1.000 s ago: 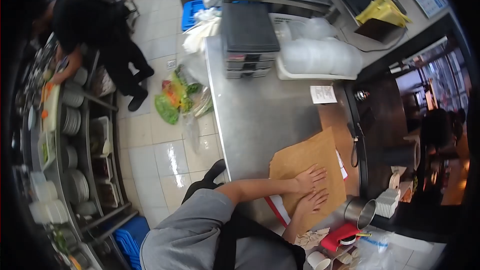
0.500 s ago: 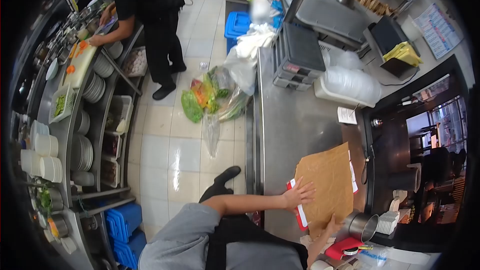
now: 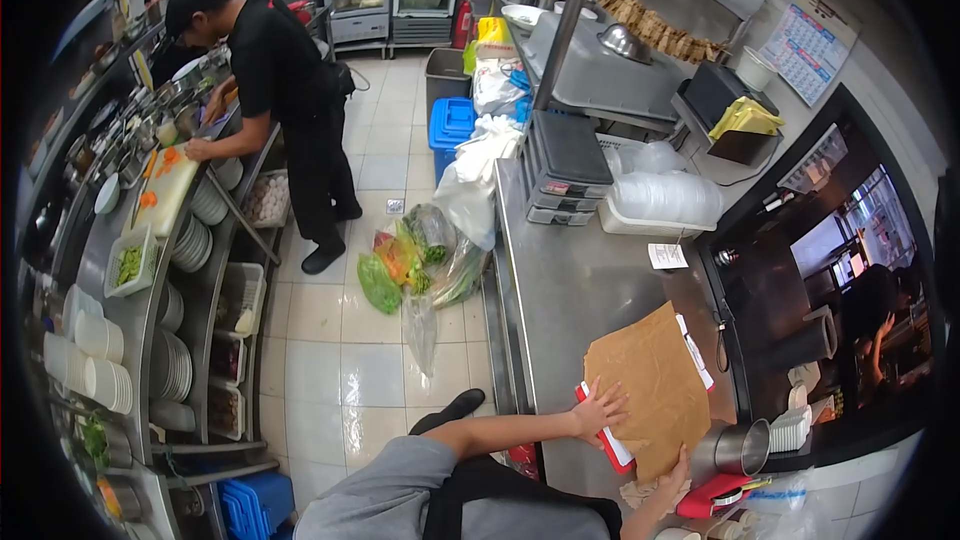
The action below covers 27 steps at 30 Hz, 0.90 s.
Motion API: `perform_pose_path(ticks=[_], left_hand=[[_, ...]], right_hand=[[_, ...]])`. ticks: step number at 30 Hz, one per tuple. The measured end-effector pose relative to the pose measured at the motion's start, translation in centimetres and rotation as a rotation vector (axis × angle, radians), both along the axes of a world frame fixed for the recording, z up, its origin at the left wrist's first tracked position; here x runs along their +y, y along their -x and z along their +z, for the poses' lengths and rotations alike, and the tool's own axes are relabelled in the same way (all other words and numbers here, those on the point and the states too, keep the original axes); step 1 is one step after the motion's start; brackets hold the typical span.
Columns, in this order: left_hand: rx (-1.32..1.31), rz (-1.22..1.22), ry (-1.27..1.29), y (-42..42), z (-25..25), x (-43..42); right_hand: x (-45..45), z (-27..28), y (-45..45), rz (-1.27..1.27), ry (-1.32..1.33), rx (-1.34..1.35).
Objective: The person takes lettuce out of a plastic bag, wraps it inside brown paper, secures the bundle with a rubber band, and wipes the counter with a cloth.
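Observation:
A brown paper sheet (image 3: 650,370), uneven along its edges, lies on the steel counter over a red-and-white flat item (image 3: 612,440) that sticks out at both sides. My left hand (image 3: 602,410) rests on the paper's left edge with its fingers spread. At the lower right corner of the paper, my right hand (image 3: 674,483) grips the edge; part of its fingers is hidden. A crumpled beige cloth or paper (image 3: 638,493) shows beside that hand. Close to its right lies a steel pot (image 3: 742,448), tipped on its side.
The steel counter (image 3: 560,270) bears black drawers (image 3: 565,165) and a tub of clear plastic lids (image 3: 655,205). Bagged vegetables (image 3: 410,265) lie on the floor. A co-worker (image 3: 290,100) stands at the left counter near a cutting board (image 3: 170,180) with carrots.
My view has tilted up, so fridges now show at the back. The paper sits slightly askew from before; both hands stay at its edges.

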<state>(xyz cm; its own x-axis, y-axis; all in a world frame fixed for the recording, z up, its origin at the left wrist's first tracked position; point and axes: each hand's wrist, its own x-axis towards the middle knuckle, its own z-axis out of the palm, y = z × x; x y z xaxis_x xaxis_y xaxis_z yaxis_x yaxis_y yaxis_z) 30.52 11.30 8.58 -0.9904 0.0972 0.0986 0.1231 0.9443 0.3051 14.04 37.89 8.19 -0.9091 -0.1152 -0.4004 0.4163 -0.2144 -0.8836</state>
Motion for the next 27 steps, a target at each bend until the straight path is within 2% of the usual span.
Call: perform_pose_path(ticks=[7, 10, 13, 16, 18, 19, 21, 23, 25, 27], left_hand=[[-0.099, 0.032, -0.071, 2.6, 3.2, 2.4], [-0.030, 0.056, -0.048, 3.6, 1.7, 3.0], [0.074, 0.007, 0.053, 4.7, -0.1, 2.7], [0.144, -0.130, 0.056, 5.6, -1.0, 1.2], [0.257, -0.248, -0.036, 6.5, -2.9, 0.8], [0.210, -0.239, 0.002, 6.7, -3.2, 0.7], [0.133, -0.286, 0.082, 7.5, -3.4, 0.8], [0.192, -0.263, 0.053, 7.2, -2.7, 0.8], [0.030, -0.347, 0.123, 7.1, 1.6, -0.5], [0.096, -0.386, 0.098, 7.7, 0.2, -1.7]], right_hand=[[-4.6, 9.6, -5.7, 0.194, 0.426, 0.087], [-3.4, 7.1, -5.4, 0.335, 0.373, 0.119], [-2.6, 2.9, -5.8, 0.012, -0.265, 0.061], [-1.3, -2.9, -5.8, 0.051, -0.379, 0.419], [-2.8, -5.3, -6.4, -0.025, -0.322, 0.386], [-3.3, -6.6, -7.0, -0.086, -0.297, 0.369], [-3.6, -9.0, -7.2, -0.169, -0.490, 0.367], [-8.7, 1.4, -10.4, -0.194, -0.746, 0.250], [-9.6, 2.7, -10.2, -0.223, -0.592, 0.255], [-9.1, 0.9, -9.7, -0.121, -0.645, 0.300]])
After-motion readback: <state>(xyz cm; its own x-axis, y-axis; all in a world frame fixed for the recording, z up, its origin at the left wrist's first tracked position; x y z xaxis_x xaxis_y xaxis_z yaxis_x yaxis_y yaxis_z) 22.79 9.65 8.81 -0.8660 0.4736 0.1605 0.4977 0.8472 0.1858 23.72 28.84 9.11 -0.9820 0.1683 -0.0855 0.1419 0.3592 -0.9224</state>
